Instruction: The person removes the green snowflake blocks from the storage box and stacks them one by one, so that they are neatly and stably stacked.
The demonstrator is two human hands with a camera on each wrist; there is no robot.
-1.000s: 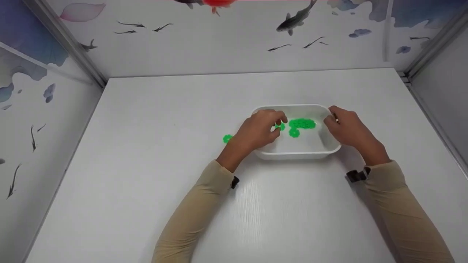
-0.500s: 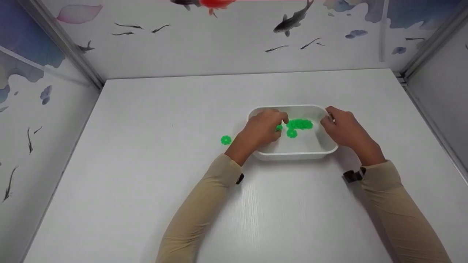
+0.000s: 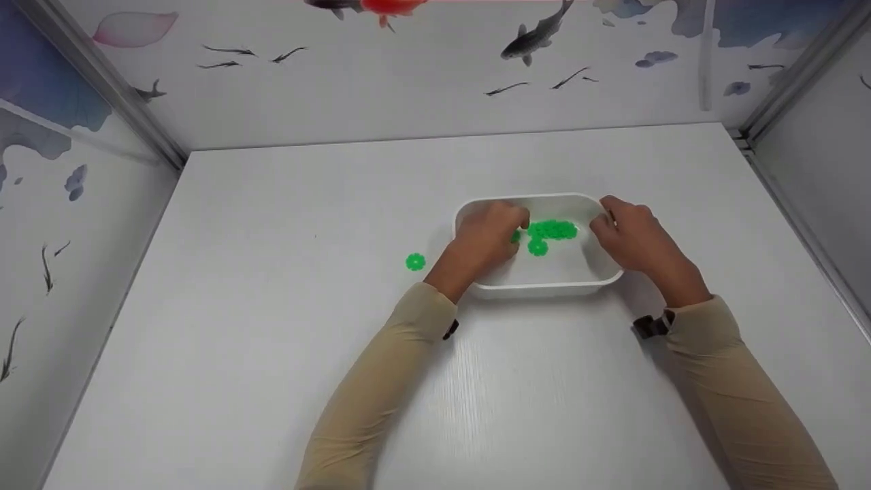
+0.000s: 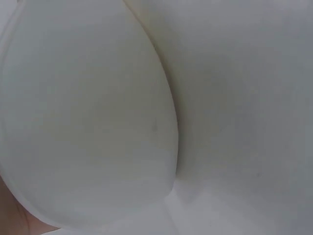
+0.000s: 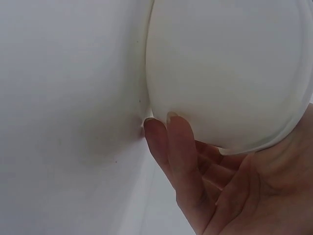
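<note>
A white rectangular tray [image 3: 544,289] stands on the table, with small green flower-shaped plastic pieces [image 3: 554,230] clustered inside. One loose green flower-shaped piece [image 3: 537,247] lies just in front of the cluster. My left hand [image 3: 484,235] reaches over the tray's left side, its thumb and curled fingers pinching another green piece [image 3: 515,236], mostly hidden by the hand. At the right end, my right hand [image 3: 633,235] grips the tray's rim. In the right wrist view, the fingers [image 5: 181,142] press against the tray's outer wall [image 5: 220,73]. The left wrist view shows mainly the tray's outside [image 4: 93,107].
A single green flower-shaped piece [image 3: 415,262] lies on the white table [image 3: 272,306], left of the tray. Panels with painted fish [image 3: 537,34] enclose the table at the back and sides.
My left thumb and fingers have drawn together around the green piece in the tray. The right hand keeps its hold on the rim. The head view has shifted slightly.
</note>
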